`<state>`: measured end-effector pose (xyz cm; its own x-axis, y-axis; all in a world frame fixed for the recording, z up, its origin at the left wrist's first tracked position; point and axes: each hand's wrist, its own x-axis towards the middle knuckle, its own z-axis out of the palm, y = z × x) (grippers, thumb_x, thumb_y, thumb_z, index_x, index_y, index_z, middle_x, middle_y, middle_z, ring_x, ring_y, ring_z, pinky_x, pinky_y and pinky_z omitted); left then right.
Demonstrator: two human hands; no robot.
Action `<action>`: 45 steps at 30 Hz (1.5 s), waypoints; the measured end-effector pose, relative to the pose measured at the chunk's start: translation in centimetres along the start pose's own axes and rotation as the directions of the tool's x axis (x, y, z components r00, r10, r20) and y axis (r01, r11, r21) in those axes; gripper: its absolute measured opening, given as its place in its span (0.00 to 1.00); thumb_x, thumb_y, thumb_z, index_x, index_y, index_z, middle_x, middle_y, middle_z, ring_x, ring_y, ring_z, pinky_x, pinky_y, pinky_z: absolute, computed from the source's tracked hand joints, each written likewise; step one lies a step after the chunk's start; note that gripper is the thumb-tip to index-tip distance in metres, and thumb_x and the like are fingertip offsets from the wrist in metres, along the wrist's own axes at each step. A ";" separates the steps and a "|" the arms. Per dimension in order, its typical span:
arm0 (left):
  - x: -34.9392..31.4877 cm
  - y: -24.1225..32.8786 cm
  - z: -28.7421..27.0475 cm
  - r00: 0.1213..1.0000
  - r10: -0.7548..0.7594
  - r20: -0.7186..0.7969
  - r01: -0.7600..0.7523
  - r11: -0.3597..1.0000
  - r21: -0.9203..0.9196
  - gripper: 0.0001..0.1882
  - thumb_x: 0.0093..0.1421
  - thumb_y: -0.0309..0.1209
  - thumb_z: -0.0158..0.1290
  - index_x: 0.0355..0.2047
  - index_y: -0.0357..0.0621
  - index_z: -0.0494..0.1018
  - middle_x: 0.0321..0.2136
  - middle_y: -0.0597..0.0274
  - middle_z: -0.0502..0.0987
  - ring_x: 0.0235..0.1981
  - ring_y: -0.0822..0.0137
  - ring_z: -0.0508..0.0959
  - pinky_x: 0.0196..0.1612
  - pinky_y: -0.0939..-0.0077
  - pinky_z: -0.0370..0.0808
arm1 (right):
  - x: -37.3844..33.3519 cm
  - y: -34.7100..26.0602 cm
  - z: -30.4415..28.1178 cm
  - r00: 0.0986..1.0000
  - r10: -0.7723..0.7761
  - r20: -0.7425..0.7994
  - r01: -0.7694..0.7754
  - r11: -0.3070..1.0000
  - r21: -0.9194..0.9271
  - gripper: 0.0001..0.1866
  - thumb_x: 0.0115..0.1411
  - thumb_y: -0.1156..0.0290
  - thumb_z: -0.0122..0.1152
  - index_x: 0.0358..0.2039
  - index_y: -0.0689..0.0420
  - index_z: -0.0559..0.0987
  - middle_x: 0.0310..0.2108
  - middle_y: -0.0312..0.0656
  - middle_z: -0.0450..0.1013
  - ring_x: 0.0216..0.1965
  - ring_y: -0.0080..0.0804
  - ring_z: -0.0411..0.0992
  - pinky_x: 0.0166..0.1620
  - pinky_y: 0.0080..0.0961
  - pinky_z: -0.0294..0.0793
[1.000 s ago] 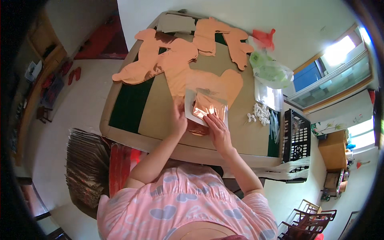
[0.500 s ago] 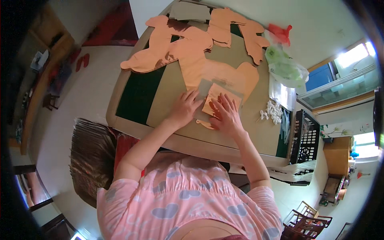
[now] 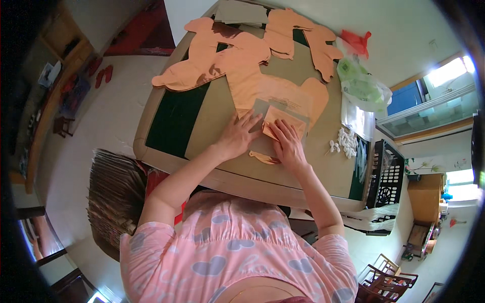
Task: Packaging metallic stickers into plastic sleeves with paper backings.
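Observation:
A folded, shiny orange foil piece (image 3: 272,116) lies on a grey card (image 3: 261,108) near the table's front edge. My right hand (image 3: 289,144) rests on the foil with its fingers stretched out and lying flat. My left hand (image 3: 235,137) is just left of it, fingers spread, with the tips at the card's left edge. A small curved orange tip (image 3: 262,157) of foil shows below the card. Under and beyond the card, a large flat orange foil shape (image 3: 283,92) spreads out; a clear, printed sheet seems to lie over part of it.
Stacks of flat orange foil shapes (image 3: 242,49) cover the table's far side, beside grey cards (image 3: 241,13). At right are plastic bags (image 3: 361,83), small white pieces (image 3: 346,142) and a black crate (image 3: 385,164). A brown stack of sheets (image 3: 116,194) stands at lower left.
My right hand has slid slightly, and its fingers now lie closer together on the folded foil. The foil has shifted a little to the right. My left hand has moved slightly right.

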<state>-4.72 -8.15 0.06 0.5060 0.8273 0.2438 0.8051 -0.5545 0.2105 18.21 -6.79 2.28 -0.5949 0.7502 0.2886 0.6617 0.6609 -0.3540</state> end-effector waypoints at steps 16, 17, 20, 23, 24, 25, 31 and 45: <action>-0.2 -0.7 0.3 0.999 0.013 -0.042 -0.015 0.998 -0.062 0.20 0.55 0.27 0.52 0.49 0.57 0.75 0.63 0.55 0.58 0.68 0.53 0.52 0.63 0.40 0.54 | -0.6 0.5 0.8 0.999 -0.043 0.015 0.044 0.993 -0.110 0.31 0.51 0.72 0.58 0.59 0.51 0.68 0.60 0.50 0.61 0.64 0.53 0.55 0.65 0.52 0.51; -0.2 -0.8 0.3 0.999 0.018 -0.040 -0.020 0.998 -0.062 0.20 0.55 0.27 0.52 0.49 0.57 0.75 0.63 0.55 0.58 0.68 0.53 0.52 0.63 0.40 0.54 | -0.6 0.5 0.8 0.999 -0.038 0.011 0.039 0.993 -0.110 0.31 0.51 0.72 0.58 0.59 0.51 0.68 0.60 0.50 0.61 0.64 0.53 0.55 0.65 0.52 0.51; -0.2 -1.1 0.4 0.995 0.044 -0.091 -0.054 0.993 -0.102 0.17 0.55 0.28 0.52 0.46 0.53 0.76 0.61 0.56 0.62 0.65 0.53 0.57 0.63 0.45 0.57 | -0.5 0.4 0.8 0.999 -0.045 0.003 0.045 0.993 -0.105 0.30 0.52 0.72 0.58 0.58 0.50 0.69 0.60 0.50 0.61 0.63 0.53 0.55 0.65 0.52 0.51; 0.5 -0.5 0.3 0.969 -0.068 -0.236 -0.010 0.949 -0.314 0.12 0.55 0.29 0.53 0.41 0.48 0.76 0.56 0.58 0.67 0.61 0.54 0.62 0.62 0.50 0.60 | -0.5 0.4 0.7 0.999 -0.040 0.014 0.041 0.994 -0.102 0.30 0.52 0.72 0.57 0.58 0.50 0.69 0.60 0.51 0.61 0.64 0.53 0.55 0.65 0.52 0.51; 0.7 0.1 0.1 0.966 0.006 -0.257 -0.067 0.971 -0.230 0.11 0.55 0.29 0.54 0.39 0.47 0.76 0.53 0.58 0.70 0.59 0.55 0.64 0.61 0.51 0.61 | -0.6 0.5 0.8 0.999 -0.046 0.008 0.047 0.993 -0.108 0.30 0.52 0.72 0.57 0.58 0.49 0.69 0.60 0.51 0.62 0.64 0.53 0.55 0.65 0.52 0.52; 0.8 0.6 -0.3 0.959 0.080 -0.273 -0.122 0.982 -0.143 0.10 0.55 0.30 0.54 0.38 0.46 0.76 0.50 0.59 0.72 0.58 0.56 0.65 0.60 0.52 0.63 | -0.6 0.6 0.8 0.998 -0.056 0.002 0.055 0.992 -0.114 0.30 0.53 0.72 0.57 0.59 0.49 0.69 0.60 0.51 0.62 0.63 0.53 0.56 0.65 0.52 0.52; -0.1 1.2 1.0 0.953 0.133 -0.274 -0.136 0.991 0.005 0.11 0.55 0.31 0.55 0.39 0.45 0.75 0.46 0.61 0.74 0.55 0.59 0.67 0.60 0.53 0.61 | -0.3 -0.3 -0.6 0.998 -0.054 0.035 0.057 0.995 -0.084 0.26 0.57 0.70 0.57 0.58 0.50 0.70 0.58 0.51 0.63 0.61 0.52 0.59 0.62 0.50 0.57; 0.2 1.5 0.7 0.957 0.128 -0.259 -0.152 0.985 -0.077 0.14 0.53 0.31 0.55 0.40 0.40 0.75 0.45 0.58 0.74 0.52 0.59 0.68 0.58 0.53 0.62 | 5.0 0.2 1.4 0.992 0.122 -0.016 -0.121 0.949 -0.291 0.24 0.52 0.74 0.56 0.53 0.52 0.71 0.39 0.42 0.70 0.43 0.42 0.68 0.46 0.39 0.64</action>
<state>-3.19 -8.72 -0.23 0.5072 0.6980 0.5056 0.6923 -0.6793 0.2433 14.76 -2.90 2.43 -0.5026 0.8253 0.2574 0.8327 0.5422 -0.1122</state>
